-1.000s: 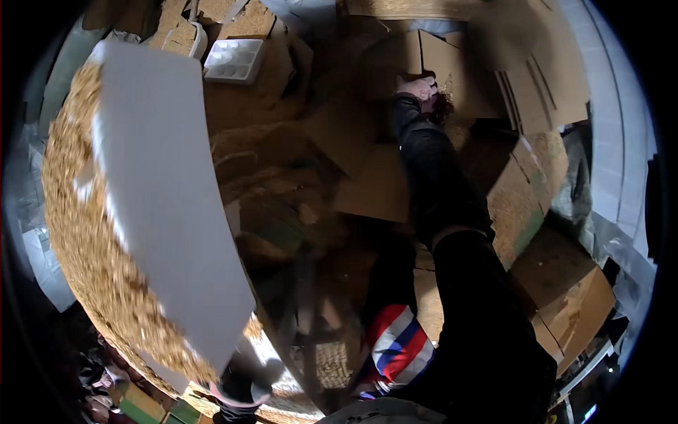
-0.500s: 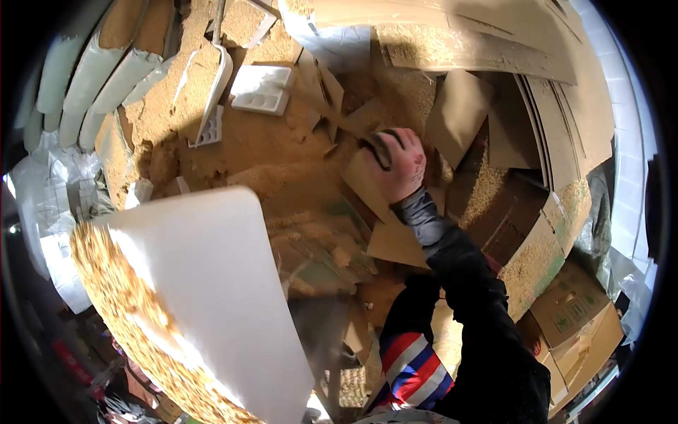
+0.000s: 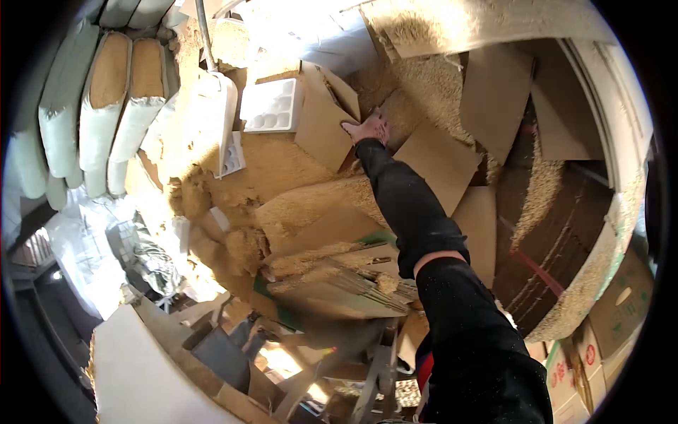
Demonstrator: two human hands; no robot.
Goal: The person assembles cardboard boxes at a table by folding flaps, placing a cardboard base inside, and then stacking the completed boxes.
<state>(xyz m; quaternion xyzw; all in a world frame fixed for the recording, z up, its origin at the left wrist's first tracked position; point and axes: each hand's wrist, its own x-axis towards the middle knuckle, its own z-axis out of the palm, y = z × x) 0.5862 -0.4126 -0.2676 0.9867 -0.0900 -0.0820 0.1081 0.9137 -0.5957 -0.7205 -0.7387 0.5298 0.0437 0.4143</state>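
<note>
My right hand [image 3: 369, 129] reaches to the upper middle, its thumb and fingers spread apart. It is at the edge of a folded brown cardboard piece [image 3: 321, 120]; whether it presses on it is not plain. Just right of the hand lies another flat cardboard sheet [image 3: 441, 162], partly under my sleeve. Tan loose granules, like sawdust or husks [image 3: 311, 201], cover the ground around. My left hand is out of view. A large white panel [image 3: 148, 367] stands at the lower left; what holds it up is hidden.
A white shovel [image 3: 215, 106] and a white tray with round hollows [image 3: 270, 106] lie at the back. Filled pale sacks [image 3: 106, 106] line the far left. A large cardboard bin wall [image 3: 565, 233] curves along the right. Cartons [image 3: 621, 304] stand beyond it. Thin sticks [image 3: 367, 286] lie in the middle.
My right hand has reached farther forward and its closed fingers have spread. The white panel has dropped toward the lower left. The view has shifted, showing clutter at the bottom.
</note>
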